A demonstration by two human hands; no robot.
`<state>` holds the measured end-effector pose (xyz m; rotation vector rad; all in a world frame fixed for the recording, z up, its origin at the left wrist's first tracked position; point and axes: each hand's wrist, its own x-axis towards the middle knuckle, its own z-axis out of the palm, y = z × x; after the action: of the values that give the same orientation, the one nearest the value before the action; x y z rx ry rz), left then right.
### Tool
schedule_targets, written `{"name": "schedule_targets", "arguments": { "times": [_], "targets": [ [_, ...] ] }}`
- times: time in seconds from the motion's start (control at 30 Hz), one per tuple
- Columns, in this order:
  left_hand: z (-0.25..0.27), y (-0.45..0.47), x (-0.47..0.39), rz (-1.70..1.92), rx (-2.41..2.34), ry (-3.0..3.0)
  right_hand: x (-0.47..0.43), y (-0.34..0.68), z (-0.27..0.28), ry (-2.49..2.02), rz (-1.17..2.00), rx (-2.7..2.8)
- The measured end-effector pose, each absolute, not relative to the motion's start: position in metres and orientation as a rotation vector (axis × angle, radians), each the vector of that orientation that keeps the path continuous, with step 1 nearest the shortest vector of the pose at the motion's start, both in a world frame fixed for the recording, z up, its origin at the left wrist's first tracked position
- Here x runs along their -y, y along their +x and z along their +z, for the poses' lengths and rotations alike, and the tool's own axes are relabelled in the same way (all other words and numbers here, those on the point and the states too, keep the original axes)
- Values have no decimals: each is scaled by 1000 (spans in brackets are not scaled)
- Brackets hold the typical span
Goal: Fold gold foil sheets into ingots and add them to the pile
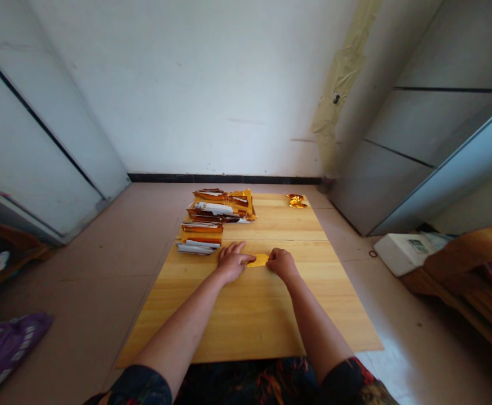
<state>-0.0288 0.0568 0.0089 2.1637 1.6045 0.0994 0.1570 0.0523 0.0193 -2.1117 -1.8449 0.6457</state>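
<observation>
A small strip of golden-yellow paper or foil (pixel 258 260) lies flat on the wooden table (pixel 262 315) between my two hands. My left hand (pixel 231 263) rests on the board with its fingers spread, a fingertip or the thumb pressing the strip's left end. At the right end, my right hand (pixel 282 263) has its fingers curled together in a pinch on the strip's edge. Just beyond my left hand lies a stack of folded gold-foil and white paper pieces (pixel 201 236). Behind it is a larger pile of similar gold-foil sheets (pixel 222 205).
Crumpled gold foil scraps (pixel 297 201) sit at the table's far right corner. A white wall (pixel 212 101) rises behind. To the right stand a grey refrigerator-like cabinet (pixel 397 152), a white box (pixel 404 253) and wooden furniture (pixel 473 253). A purple bag (pixel 13 354) is at lower left.
</observation>
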Motion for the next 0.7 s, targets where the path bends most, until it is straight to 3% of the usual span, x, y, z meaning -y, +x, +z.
{"name": "schedule_targets", "arguments": {
  "times": [0.5,0.7],
  "targets": [
    [9,-29,-57,107,-1605,2147,-51,191,19,-2159,618,1725],
    [9,-28,-57,126,-1611,2157,-42,164,22,-2039,472,1728]
  ]
}}
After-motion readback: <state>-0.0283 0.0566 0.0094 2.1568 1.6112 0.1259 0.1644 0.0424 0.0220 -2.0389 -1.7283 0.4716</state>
